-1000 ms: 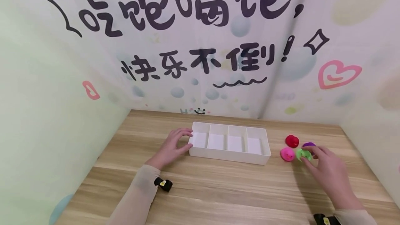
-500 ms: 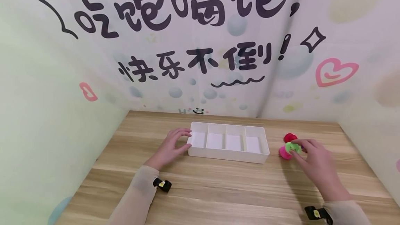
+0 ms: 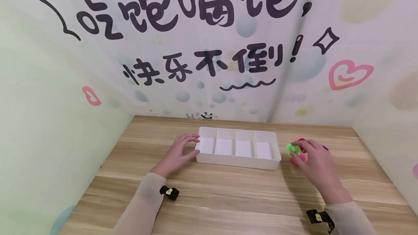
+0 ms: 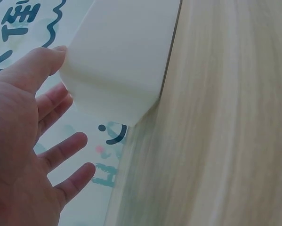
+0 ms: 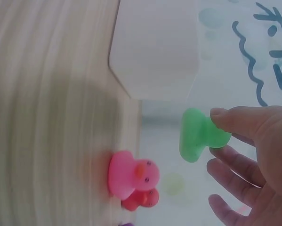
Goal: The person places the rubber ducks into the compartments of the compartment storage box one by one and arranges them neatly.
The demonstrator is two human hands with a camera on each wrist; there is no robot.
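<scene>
A white box (image 3: 238, 162) with several compartments stands on the table. At its left end, the thumb and fingertips of my left hand (image 3: 176, 155) touch the rim, spread apart, as the left wrist view (image 4: 23, 108) also has it. My right hand (image 3: 318, 166) pinches a green rubber duck (image 5: 192, 135) between thumb and fingers, off the table, just right of the box. Beneath and behind it sit a pink rubber duck (image 5: 131, 174) and a red rubber duck (image 5: 141, 199). A purple thing (image 3: 325, 148) is mostly hidden by the right hand.
The wooden table (image 3: 228, 198) meets a printed wall sheet (image 3: 202, 97) behind the box. A pale side wall (image 3: 65, 137) stands at the left, another at the right. Black wrist straps (image 3: 169, 192) sit on both sleeves.
My right hand has lifted the green duck and carried it left, over the pink duck toward the box. The left hand stays at the box's left end.
</scene>
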